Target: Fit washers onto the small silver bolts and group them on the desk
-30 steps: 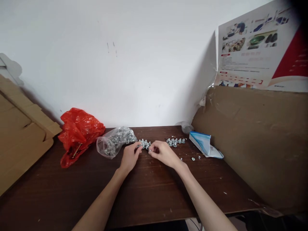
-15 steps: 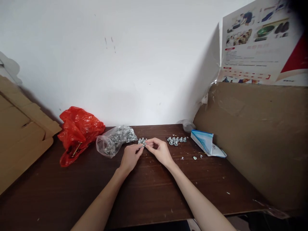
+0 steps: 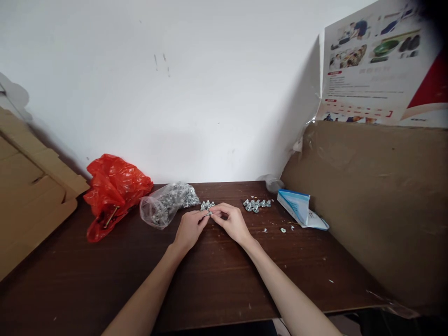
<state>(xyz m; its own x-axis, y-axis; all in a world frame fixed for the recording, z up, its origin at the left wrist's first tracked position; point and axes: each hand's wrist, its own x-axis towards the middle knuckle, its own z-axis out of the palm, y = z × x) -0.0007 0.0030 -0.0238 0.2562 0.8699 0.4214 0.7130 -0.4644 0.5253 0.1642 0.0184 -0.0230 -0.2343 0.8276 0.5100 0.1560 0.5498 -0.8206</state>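
Backing everything, one white wall (image 3: 217, 102), marked with a few dark scuffs. Below it, one dark brown table (image 3: 210, 289). Right side: one cardboard panel (image 3: 367, 196), upright, with a printed sheet (image 3: 367, 84) at its top. Left side: cardboard piece (image 3: 31, 196), leaning, perhaps propped there to bound the work area. One red plastic bag (image 3: 114, 182), crumpled, near the wall. One transparent bag (image 3: 171, 203) of metal parts, lying with its mouth toward the person, likely for easy reach. Left hand (image 3: 189, 229) and right hand (image 3: 233, 225): thumb and fingers of each closed to a pinch, tips meeting at one small metal piece (image 3: 210, 213), held between them above the table, presumably for fine control. One blue-and-white packet (image 3: 296, 207), beside the right panel. Two groups of metal parts: right group (image 3: 255, 209), seemingly set apart from the near group (image 3: 207, 204) just behind the fingertips. Smallest: pale scraps (image 3: 283, 230).

Obscured: the held piece's shape, mostly covered by fingertips; part of the near group, behind the right hand; the red bag's contents, largely concealed; both cardboard items, cut off by the frame.
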